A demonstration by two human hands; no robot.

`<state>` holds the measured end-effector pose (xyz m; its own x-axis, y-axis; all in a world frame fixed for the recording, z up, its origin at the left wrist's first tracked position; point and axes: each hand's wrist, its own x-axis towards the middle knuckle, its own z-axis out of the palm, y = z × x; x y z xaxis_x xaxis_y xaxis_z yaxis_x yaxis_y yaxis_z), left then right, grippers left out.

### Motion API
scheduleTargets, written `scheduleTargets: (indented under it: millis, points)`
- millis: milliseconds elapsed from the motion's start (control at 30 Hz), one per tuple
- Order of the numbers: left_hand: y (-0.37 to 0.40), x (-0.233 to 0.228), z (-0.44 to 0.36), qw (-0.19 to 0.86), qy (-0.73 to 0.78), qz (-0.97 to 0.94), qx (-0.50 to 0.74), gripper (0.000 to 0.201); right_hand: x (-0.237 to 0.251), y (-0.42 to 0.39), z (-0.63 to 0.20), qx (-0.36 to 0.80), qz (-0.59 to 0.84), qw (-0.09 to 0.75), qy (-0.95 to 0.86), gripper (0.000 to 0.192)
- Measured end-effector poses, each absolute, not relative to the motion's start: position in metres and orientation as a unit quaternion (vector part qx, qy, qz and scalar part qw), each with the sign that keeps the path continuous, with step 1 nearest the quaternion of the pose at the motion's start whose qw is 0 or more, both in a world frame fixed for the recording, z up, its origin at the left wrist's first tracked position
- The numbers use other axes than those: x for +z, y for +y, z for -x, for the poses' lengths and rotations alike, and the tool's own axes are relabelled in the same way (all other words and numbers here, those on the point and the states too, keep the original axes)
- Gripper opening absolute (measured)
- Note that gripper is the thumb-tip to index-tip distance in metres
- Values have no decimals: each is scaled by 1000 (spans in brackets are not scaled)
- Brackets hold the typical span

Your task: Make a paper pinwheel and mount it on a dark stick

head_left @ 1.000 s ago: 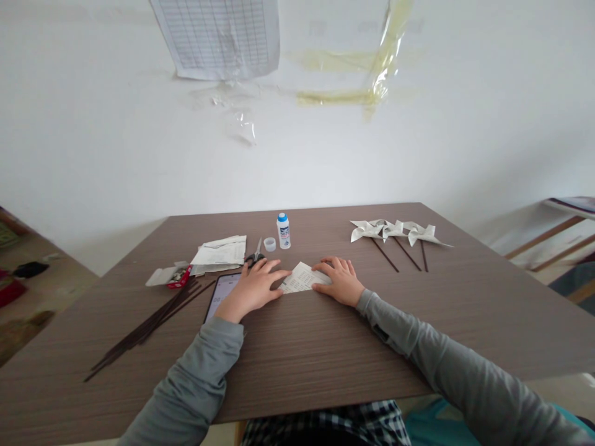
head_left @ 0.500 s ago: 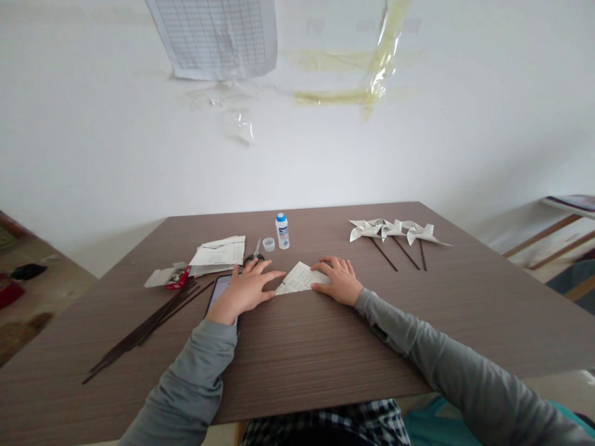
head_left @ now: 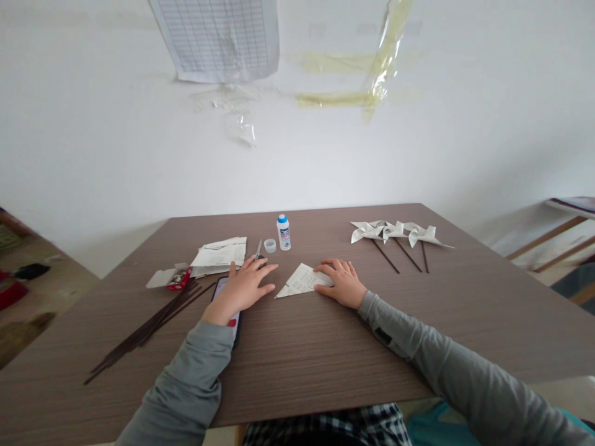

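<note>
Right hand (head_left: 341, 283) flat, fingers spread, palm down on right part of white printed paper folded into a triangle (head_left: 301, 282); pressing, nothing clamped. Paper flat on brown wood-grain table (head_left: 325, 359), centre, just in front of person. Long axis runs left-right along near edge; sharp tip points left twd left hand, apex points away twd wall.

Left hand (head_left: 242, 286) open, fingers apart, holding nothing; lying over dark phone w/ lit screen (head_left: 227, 310), fingertips at handles of grey metal scissors (head_left: 258, 251). Gap btwn left hand & paper tip, not touching.

Beyond paper: small white glue bottle w/ blue cap (head_left: 283, 232), upright, clear round lid (head_left: 269, 245) just beside it. Left: stack of white printed sheets (head_left: 220, 254), small red-and-white box (head_left: 170, 277), bundle of thin dark sticks (head_left: 149, 325) lying diagonally. Far right: three white paper pinwheels on dark sticks (head_left: 395, 234), side by side.
</note>
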<state>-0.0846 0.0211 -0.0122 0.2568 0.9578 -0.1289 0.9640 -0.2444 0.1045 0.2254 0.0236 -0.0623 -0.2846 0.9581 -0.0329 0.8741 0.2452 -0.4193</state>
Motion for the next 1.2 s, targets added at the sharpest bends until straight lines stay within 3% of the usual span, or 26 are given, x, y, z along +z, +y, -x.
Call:
scheduleTargets:
  millis: [233,833,1200]
  points:
    - [17,-34,52,71,563,-822,53,57,-61,23,-218,175,593,114,-778,59]
    - [8,-23,26,120,572,-811,-4,62,-54,30,-223,193,596,113,-771,63]
    - [7,-20,28,131,576,-807,-3,62,-51,48,-247,235,554,106,-792,54]
